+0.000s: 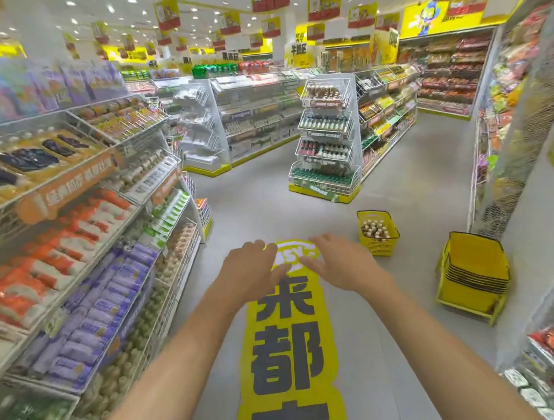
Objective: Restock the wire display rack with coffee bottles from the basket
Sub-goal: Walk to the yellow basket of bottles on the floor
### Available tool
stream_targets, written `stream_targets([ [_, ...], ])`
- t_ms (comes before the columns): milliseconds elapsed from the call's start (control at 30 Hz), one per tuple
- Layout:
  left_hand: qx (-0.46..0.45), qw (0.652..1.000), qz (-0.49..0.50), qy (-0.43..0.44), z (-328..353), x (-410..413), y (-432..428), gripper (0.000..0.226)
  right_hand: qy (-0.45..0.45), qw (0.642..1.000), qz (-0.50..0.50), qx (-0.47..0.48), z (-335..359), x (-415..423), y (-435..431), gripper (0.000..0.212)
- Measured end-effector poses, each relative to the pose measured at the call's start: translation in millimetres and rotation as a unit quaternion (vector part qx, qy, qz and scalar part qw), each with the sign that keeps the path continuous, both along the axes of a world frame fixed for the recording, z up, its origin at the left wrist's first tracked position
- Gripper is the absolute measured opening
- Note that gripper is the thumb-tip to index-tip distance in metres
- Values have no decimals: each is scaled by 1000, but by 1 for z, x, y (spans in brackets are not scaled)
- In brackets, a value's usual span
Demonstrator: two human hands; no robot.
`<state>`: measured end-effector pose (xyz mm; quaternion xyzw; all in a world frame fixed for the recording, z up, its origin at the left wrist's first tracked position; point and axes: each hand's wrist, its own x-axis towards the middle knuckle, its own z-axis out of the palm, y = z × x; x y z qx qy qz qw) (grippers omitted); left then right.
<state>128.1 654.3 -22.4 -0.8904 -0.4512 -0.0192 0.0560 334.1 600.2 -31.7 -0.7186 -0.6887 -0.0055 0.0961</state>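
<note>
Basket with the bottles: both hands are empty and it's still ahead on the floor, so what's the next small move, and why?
Probably step forward toward the basket and reach down for it. Both the left hand and the right hand are open and empty, short of it, and the wire display rack stands further down the aisle.
</note>
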Motion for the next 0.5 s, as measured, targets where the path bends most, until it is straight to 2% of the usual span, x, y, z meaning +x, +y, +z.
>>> stream_targets([
  [233,19,1000,4,-4,22,99,142,60,-10,1000,-19,-15,15,107,130,67],
  [500,-9,999,-49,4,12,209,256,61,-15,996,-76,-34,5,200,229,68],
])
